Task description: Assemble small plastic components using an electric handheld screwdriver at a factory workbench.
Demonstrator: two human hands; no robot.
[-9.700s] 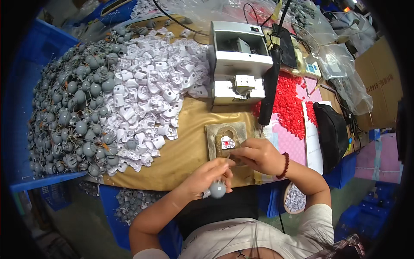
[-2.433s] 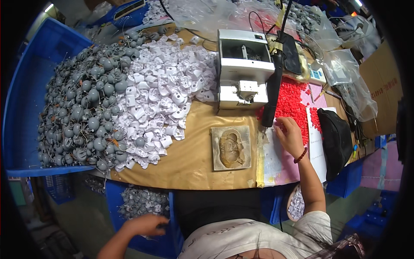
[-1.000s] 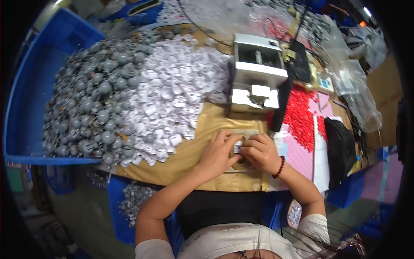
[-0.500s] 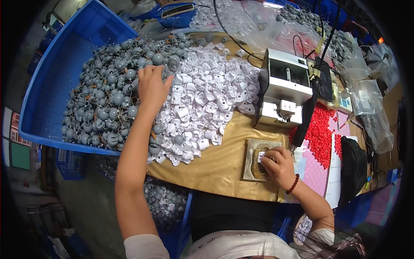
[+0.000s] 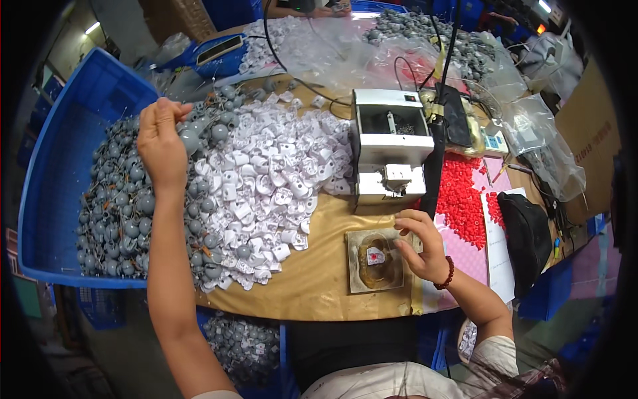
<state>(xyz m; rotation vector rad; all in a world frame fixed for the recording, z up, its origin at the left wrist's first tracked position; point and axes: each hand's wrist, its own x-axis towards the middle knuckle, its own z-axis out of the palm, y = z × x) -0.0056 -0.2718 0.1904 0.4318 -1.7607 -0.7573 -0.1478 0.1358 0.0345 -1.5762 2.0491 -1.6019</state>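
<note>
My left hand (image 5: 163, 143) hovers at the far side of the heap of grey bulb-shaped parts with wires (image 5: 129, 193). Its fingers are curled together, and whatever they may hold is hidden. Beside the square fixture block (image 5: 355, 282) my right hand (image 5: 425, 249) is raised with fingers apart and nothing in them. In the block's oval, brownish recess lies a small white plastic part (image 5: 377, 260) with a red piece on it. Between heap and block spreads a pile of white plastic parts (image 5: 266, 176), which meets the grey ones.
A large blue bin (image 5: 63, 173) tips toward the table at left. Behind the fixture stands a white-and-black machine (image 5: 392, 149) with cables. To its right lie small red pieces (image 5: 460, 203), a paper sheet (image 5: 500, 259) and a black pouch (image 5: 525, 243). Clear plastic bags (image 5: 541, 139) lie beyond.
My right hand has lifted off the fixture and opened, uncovering the white part with its red piece. My left hand has moved farther out over the grey heap. The whole view has shifted.
</note>
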